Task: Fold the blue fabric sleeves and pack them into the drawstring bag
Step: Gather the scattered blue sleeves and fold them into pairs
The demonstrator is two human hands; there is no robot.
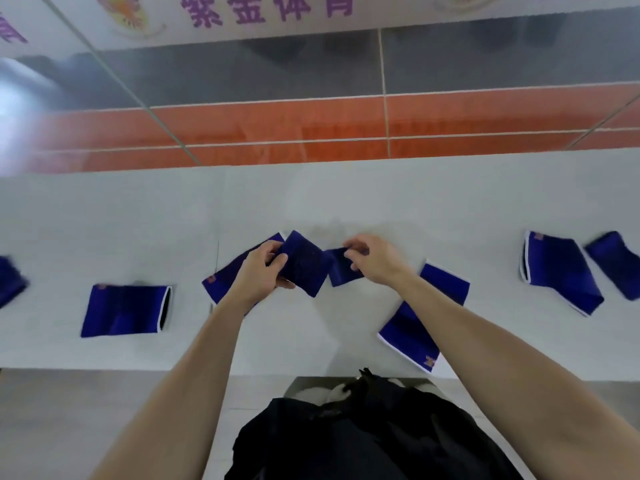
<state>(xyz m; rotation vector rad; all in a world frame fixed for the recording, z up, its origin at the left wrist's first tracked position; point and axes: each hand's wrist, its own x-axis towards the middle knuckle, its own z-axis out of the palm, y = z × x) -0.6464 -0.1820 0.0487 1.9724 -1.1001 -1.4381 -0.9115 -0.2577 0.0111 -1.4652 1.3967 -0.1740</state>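
The left hand (263,270) has its grip closed on the sleeve (304,266), thumb on the near face and fingers curled round its left edge. The right hand (375,261) pinches the sleeve's narrower right end between thumb and curled fingers. The sleeve hangs between both hands, above the white desk (311,202).

Just left of the sleeve, a second sleeve (221,282) lies partly under the left hand. Further left a third sleeve (124,310) lies flat on the desk. To the sleeve's right and nearer the person, a fourth sleeve (415,327) lies beneath the right forearm. Well to the right is a fifth sleeve (557,271). The black bag (374,431) sits nearer the person than the sleeve, below the desk's edge.
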